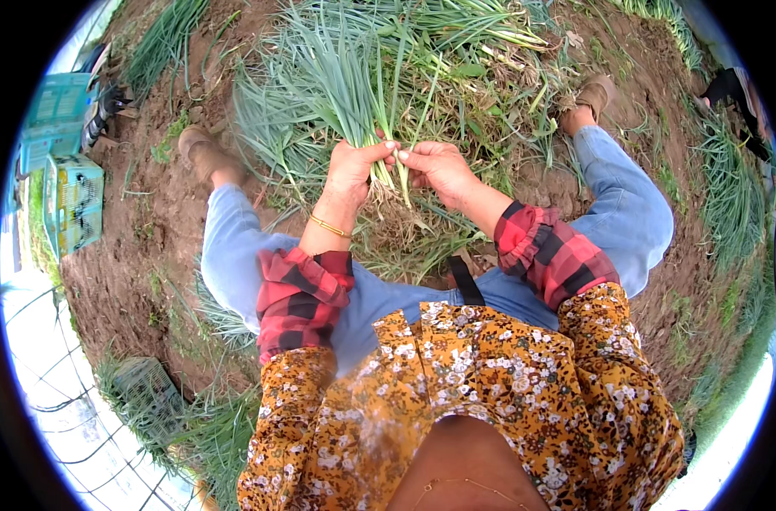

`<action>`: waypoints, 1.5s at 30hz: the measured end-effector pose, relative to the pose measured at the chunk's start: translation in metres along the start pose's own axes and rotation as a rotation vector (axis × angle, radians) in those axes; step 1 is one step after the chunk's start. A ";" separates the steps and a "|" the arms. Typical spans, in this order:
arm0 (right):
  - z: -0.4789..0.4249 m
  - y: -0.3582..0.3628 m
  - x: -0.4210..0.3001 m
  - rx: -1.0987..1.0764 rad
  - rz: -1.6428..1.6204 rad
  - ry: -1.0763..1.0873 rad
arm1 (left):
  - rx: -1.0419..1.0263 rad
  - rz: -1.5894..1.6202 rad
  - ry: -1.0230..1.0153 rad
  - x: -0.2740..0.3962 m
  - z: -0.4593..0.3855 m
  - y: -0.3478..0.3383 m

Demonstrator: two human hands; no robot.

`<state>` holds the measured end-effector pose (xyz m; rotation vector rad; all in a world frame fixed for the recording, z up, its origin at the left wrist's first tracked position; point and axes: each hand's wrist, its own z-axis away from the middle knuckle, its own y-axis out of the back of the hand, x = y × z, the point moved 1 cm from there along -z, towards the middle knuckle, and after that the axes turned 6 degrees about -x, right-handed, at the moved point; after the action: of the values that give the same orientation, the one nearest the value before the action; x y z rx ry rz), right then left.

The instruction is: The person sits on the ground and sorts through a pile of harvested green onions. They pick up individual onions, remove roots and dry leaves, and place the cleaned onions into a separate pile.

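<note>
My left hand grips a bunch of green onions just above the roots. Their long leaves fan out away from me, and the pale stems and stringy roots hang below my fingers. Close beside it, my right hand pinches a single green onion stalk between thumb and fingers. The two thumbs almost meet. Below the hands lies a litter of dry stems and pulled leaves. A large heap of green onions spreads on the soil beyond my hands.
Turquoise plastic crates and a printed crate stand at the left. Another crate sits lower left among leaves. More green onions lie in a row at the right, near a partly visible person. Bare soil surrounds my legs.
</note>
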<state>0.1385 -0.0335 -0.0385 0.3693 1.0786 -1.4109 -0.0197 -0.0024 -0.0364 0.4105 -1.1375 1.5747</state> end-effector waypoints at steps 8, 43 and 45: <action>0.052 0.014 -0.004 -0.526 0.636 -0.008 | 0.135 0.165 -0.146 0.012 -0.012 0.038; -0.053 0.088 -0.101 0.478 1.349 0.344 | 0.005 0.636 -0.254 0.033 -0.003 0.023; -0.041 0.082 -0.094 0.396 1.256 0.727 | 0.065 0.601 -0.247 0.029 -0.003 0.027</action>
<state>0.2151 0.0709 -0.0173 1.6061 0.7921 -0.2932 -0.0528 0.0184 -0.0279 0.3266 -1.4935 2.1278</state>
